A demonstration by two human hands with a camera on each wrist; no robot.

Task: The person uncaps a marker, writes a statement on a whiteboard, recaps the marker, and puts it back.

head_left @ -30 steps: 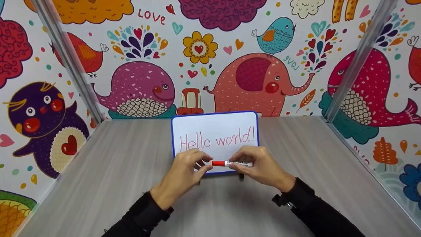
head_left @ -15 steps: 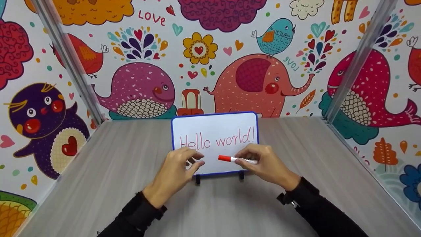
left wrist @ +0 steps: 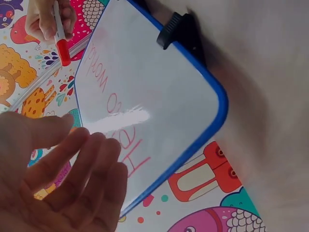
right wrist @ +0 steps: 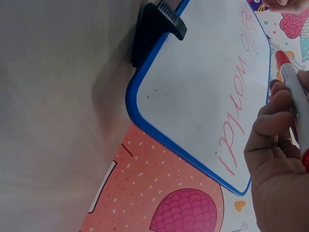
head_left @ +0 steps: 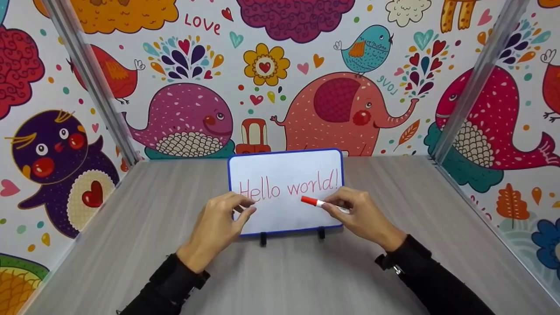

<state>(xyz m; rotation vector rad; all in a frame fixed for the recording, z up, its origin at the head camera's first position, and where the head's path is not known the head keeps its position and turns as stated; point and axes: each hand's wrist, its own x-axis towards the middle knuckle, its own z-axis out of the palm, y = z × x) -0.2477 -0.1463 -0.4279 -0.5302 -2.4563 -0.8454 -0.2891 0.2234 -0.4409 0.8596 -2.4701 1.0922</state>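
Note:
My right hand (head_left: 361, 214) pinches a whiteboard marker (head_left: 321, 204) with a white barrel and a red cap, which points left and slightly up in front of the board. In the right wrist view the marker (right wrist: 295, 96) lies between thumb and fingers, capped end upward. A small whiteboard (head_left: 284, 216) with a blue frame stands propped up, with "Hello world!" written on it in red. My left hand (head_left: 214, 225) is before the board's lower left corner, fingers loosely bent. Nothing is between its thumb and fingers in the left wrist view (left wrist: 77, 169).
Two black stand feet (head_left: 263, 239) hold the board's lower edge. The grey wood-grain table (head_left: 280, 275) is enclosed by walls (head_left: 262, 26) printed with cartoon animals. Metal corner posts (head_left: 94, 83) rise at the back left and back right.
The hands have moved apart, the left going left and down, the right going right. The marker's red cap has left the left fingertips' side and tilted upward. The board has stayed put.

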